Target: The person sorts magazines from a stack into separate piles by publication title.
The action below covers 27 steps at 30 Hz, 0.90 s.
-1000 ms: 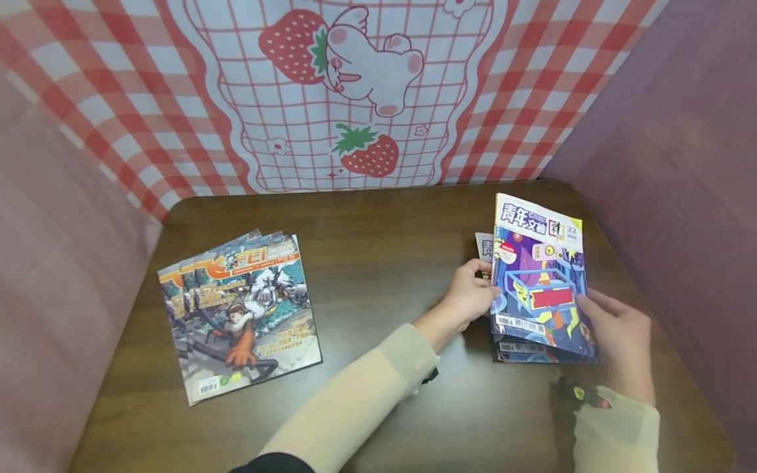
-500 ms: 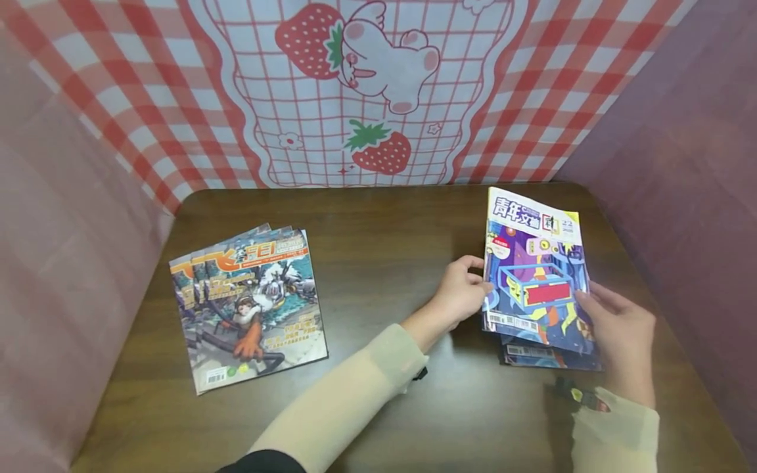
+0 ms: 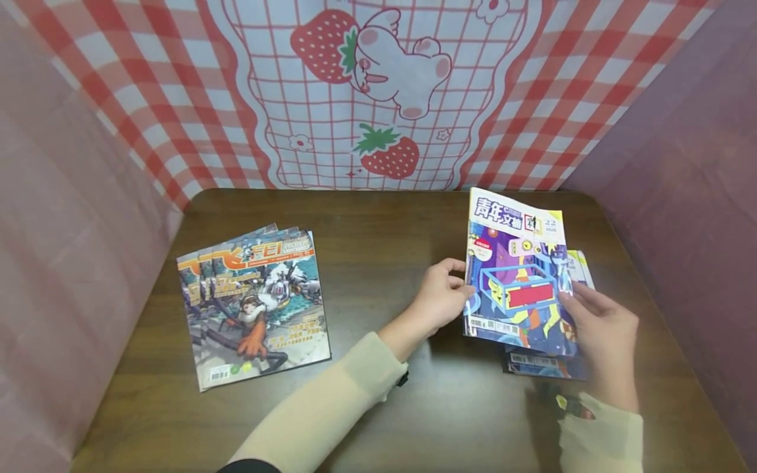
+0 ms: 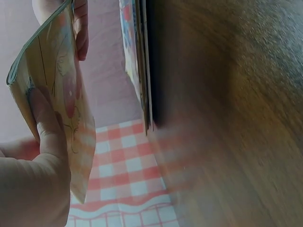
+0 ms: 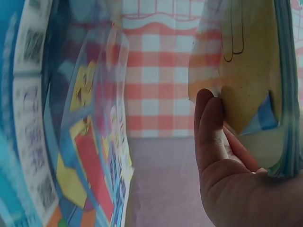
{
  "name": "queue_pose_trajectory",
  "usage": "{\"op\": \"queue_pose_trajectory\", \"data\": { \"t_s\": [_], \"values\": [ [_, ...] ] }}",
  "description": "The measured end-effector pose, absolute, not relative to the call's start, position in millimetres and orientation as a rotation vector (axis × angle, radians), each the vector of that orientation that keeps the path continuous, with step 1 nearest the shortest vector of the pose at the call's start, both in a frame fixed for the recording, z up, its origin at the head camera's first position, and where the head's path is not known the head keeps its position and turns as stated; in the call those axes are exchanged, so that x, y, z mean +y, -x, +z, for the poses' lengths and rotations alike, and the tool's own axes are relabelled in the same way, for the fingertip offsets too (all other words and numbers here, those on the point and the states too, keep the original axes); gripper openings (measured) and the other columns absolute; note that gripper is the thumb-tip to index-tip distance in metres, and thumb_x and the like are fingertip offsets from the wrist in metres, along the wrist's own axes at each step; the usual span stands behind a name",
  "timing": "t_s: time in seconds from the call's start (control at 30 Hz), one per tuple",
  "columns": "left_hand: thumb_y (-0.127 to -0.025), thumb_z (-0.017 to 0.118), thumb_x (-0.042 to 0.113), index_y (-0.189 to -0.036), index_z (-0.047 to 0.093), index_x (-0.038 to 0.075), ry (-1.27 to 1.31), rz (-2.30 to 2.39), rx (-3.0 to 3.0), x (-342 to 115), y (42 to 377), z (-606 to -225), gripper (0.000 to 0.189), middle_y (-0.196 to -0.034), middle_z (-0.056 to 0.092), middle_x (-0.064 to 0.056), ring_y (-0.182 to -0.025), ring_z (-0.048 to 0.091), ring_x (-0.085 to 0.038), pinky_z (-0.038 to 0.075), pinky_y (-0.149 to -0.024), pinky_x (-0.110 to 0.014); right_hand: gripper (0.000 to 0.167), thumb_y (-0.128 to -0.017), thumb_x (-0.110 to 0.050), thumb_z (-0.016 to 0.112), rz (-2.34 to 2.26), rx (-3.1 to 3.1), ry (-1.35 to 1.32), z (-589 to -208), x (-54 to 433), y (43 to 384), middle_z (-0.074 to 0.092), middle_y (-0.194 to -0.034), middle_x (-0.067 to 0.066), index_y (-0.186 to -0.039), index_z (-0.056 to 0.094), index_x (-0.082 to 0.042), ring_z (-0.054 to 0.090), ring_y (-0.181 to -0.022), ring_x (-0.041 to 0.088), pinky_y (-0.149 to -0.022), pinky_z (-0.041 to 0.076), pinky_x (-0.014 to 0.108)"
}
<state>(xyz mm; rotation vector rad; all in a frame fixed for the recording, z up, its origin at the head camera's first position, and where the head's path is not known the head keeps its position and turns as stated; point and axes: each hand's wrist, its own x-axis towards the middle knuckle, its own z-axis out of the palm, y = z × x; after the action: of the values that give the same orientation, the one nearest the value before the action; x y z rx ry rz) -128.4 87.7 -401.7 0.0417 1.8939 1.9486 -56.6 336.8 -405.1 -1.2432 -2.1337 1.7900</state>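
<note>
A magazine (image 3: 514, 263) with a colourful purple-blue cover is raised off the table, its back cover facing down. My left hand (image 3: 440, 297) pinches its left edge; in the left wrist view the left thumb (image 4: 49, 127) lies along the pale back cover. Its right edge is held by my right hand (image 3: 606, 338), whose fingers (image 5: 210, 127) show against the back cover in the right wrist view. Below and slightly right, a small stack of similar magazines (image 3: 547, 366) lies on the table, mostly covered by the raised one in the head view.
On the left of the brown wooden table (image 3: 378, 263) lies a fanned pile of comic-style magazines (image 3: 260, 315). A red-and-white checked cloth (image 3: 520, 131) with strawberries hangs behind the table. Pinkish drapes (image 3: 668, 171) close off both sides.
Both hands have carried the magazine leftward off the line of the stack, so the stack's right side now shows. The head view has shifted slightly. The left pile stays put.
</note>
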Motion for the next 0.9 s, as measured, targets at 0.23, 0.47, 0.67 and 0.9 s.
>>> {"op": "queue_pose_trajectory", "data": {
  "t_s": [0.23, 0.47, 0.67, 0.9],
  "values": [
    [-0.096, 0.067, -0.003, -0.122, 0.06, -0.003, -0.091, 1.958, 1.921, 68, 130, -403, 0.027, -0.081, 0.069, -0.007, -0.07, 0.068, -0.019, 0.059, -0.066, -0.032, 0.072, -0.08, -0.04, 0.087, 1.769, -2.166, 1.135, -404, 322, 62, 0.067, -0.131, 0.006, -0.142, 0.062, -0.015, 0.071, -0.079, 0.007, -0.063, 0.059, 0.026],
    [-0.096, 0.065, -0.004, -0.125, 0.057, -0.008, -0.134, 1.961, 1.935, 48, 130, -403, 0.031, -0.082, 0.07, -0.01, -0.07, 0.068, -0.02, 0.059, -0.064, -0.031, 0.066, -0.081, -0.037, 0.087, 1.717, -2.211, 1.06, -406, 306, 70, 0.066, -0.131, 0.011, -0.138, 0.065, -0.012, 0.07, -0.084, 0.005, -0.067, 0.057, 0.019],
    [-0.096, 0.065, -0.003, -0.126, 0.056, -0.009, -0.137, 1.951, 1.974, 33, 128, -406, 0.032, -0.082, 0.07, -0.01, -0.07, 0.069, -0.02, 0.059, -0.064, -0.031, 0.064, -0.085, -0.042, 0.083, 1.599, -2.348, 1.015, -409, 294, 76, 0.066, -0.132, 0.011, -0.139, 0.064, -0.014, 0.068, -0.092, 0.005, -0.072, 0.055, 0.017],
    [-0.095, 0.065, -0.004, -0.124, 0.056, -0.01, -0.138, 1.986, 1.98, 16, 127, -407, 0.031, -0.083, 0.071, -0.013, -0.07, 0.069, -0.021, 0.059, -0.065, -0.033, 0.062, -0.088, -0.043, 0.08, 1.538, -2.433, 0.939, -412, 280, 81, 0.065, -0.132, 0.013, -0.14, 0.064, -0.014, 0.069, -0.096, 0.009, -0.073, 0.056, 0.019]
  ]
}}
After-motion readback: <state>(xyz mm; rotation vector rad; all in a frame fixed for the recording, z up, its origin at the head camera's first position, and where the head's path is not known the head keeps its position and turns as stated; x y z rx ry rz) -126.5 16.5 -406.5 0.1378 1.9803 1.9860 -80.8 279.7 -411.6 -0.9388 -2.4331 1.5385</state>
